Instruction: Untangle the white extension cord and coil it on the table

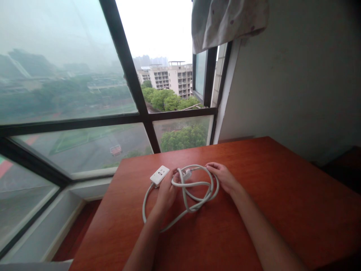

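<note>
A white extension cable [194, 184] lies in loose, overlapping loops on the far left part of a reddish-brown wooden worktop [262, 226], close to the edge nearest the window. Its flat white socket block [159, 175] rests at the coil's left end, face up, and the plug [186, 174] sits at the top of the loops. My left grip [166, 192] is closed around the cable just beside the plug. My right grip [224, 177] is open and lies flat on the right side of the coil, fingertips touching its upper curve. Beyond the worktop, a dark-framed window [132, 75] shows misty buildings and trees; a pale wall [296, 75] stands on the right, with a grey cloth [225, 19] hanging above.
</note>
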Demonstrator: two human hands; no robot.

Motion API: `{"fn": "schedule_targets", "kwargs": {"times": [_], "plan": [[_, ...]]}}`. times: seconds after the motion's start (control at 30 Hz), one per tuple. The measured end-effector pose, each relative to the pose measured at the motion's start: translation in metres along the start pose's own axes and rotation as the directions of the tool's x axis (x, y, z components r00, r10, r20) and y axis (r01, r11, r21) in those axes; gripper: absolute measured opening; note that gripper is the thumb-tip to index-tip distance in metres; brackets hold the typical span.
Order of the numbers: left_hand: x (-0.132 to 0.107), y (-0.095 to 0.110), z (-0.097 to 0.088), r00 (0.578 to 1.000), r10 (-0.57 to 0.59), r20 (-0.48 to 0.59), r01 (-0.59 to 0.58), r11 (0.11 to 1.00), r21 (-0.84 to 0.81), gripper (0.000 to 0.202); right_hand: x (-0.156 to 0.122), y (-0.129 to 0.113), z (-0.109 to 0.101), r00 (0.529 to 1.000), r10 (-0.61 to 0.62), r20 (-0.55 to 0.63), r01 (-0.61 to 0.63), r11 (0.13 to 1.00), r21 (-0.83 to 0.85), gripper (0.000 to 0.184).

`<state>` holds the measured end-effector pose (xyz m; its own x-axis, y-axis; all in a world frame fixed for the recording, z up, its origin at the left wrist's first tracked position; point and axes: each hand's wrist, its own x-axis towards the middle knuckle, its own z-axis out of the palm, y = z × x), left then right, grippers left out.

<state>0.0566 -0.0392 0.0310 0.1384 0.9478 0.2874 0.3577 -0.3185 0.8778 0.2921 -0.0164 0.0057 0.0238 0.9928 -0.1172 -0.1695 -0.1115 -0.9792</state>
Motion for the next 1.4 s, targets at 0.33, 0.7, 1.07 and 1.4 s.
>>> {"fn": "schedule_targets", "kwargs": {"times": [0.33, 0.7, 1.07, 1.4], "plan": [[0.003, -0.007, -0.011, 0.997, -0.063, -0.052, 0.069, 0.99, 0.127, 0.027, 0.009, 0.008, -0.003, 0.969, -0.062, -0.241, 0.076, 0.996, 0.049, 0.044], [0.01, -0.036, -0.049, 0.964, -0.234, -0.129, 0.253, 0.954, 0.16, 0.037, 0.013, 0.008, -0.02, 0.969, -0.101, -0.227, 0.074, 0.99, -0.123, 0.055], [0.008, -0.009, -0.033, 0.984, -0.075, -0.164, 0.095, 0.988, 0.12, 0.035, 0.013, 0.013, -0.034, 0.947, -0.295, -0.128, 0.054, 0.538, -0.841, 0.044], [0.004, -0.006, -0.012, 0.988, -0.119, -0.1, 0.119, 0.993, -0.013, 0.051, 0.007, 0.011, -0.031, 0.967, -0.251, -0.049, 0.048, 0.364, -0.93, 0.046]]}}
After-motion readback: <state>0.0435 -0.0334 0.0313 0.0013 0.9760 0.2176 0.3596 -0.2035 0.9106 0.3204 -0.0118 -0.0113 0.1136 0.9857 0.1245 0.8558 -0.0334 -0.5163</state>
